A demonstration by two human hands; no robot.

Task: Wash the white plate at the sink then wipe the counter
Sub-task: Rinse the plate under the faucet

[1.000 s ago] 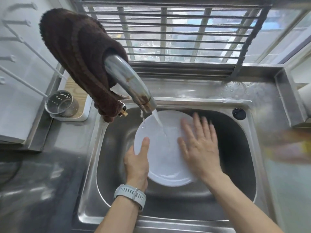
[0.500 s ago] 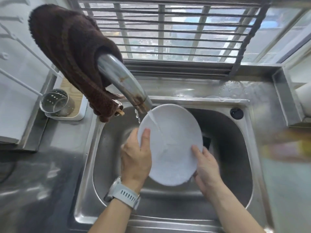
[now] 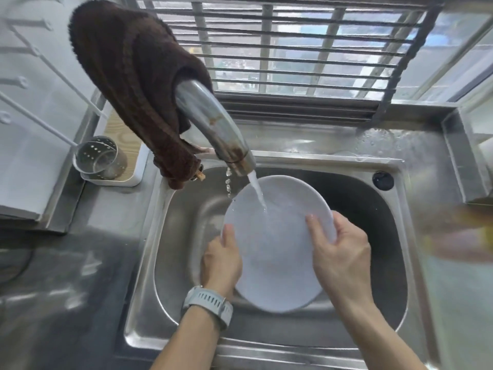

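The white plate (image 3: pixel 277 252) is held tilted over the steel sink (image 3: pixel 186 236), under water running from the tap (image 3: pixel 213 129). My left hand (image 3: pixel 221 263), with a pale watch on its wrist, grips the plate's left rim, thumb on the face. My right hand (image 3: pixel 341 252) grips the right rim, thumb lying across the plate's face and fingers behind it. A brown cloth (image 3: pixel 133 84) hangs over the tap.
Steel counter (image 3: pixel 66 289) lies to the left of the sink and more wet counter (image 3: pixel 458 303) to the right. A perforated metal cup (image 3: pixel 100 157) stands in a white tray at the back left. A blurred yellow object (image 3: pixel 458 236) lies right of the sink. A barred window (image 3: pixel 293 49) is behind.
My right hand went from flat on the plate's face to the lower right edge, then up to grip the right rim with the thumb across the face. The plate tilted up, then lowered slightly.
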